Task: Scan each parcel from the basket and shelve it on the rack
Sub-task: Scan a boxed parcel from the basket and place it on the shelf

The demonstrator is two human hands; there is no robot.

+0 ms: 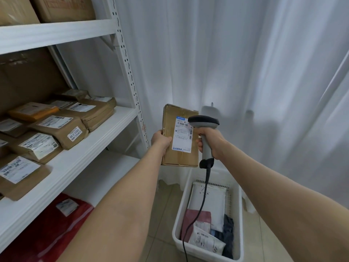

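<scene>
My left hand (pixel 160 139) grips the left edge of a brown cardboard parcel (pixel 177 157), held upright in front of me with its white shipping label facing me. My right hand (pixel 211 142) grips the handle of a grey barcode scanner (pixel 204 124), whose head points at the label's right side. The scanner's black cable hangs down into the white basket (pixel 179 220) on the floor, which holds several soft mailer bags. The white rack (pixel 90 142) stands to the left, its middle shelf carrying several brown labelled parcels (pixel 62 127).
A red bag (pixel 47 229) with a white label lies on the rack's lower shelf. Large cardboard boxes (pixel 62 8) sit on the top shelf. White curtains (pixel 245 63) hang behind the basket. Tiled floor shows around the basket.
</scene>
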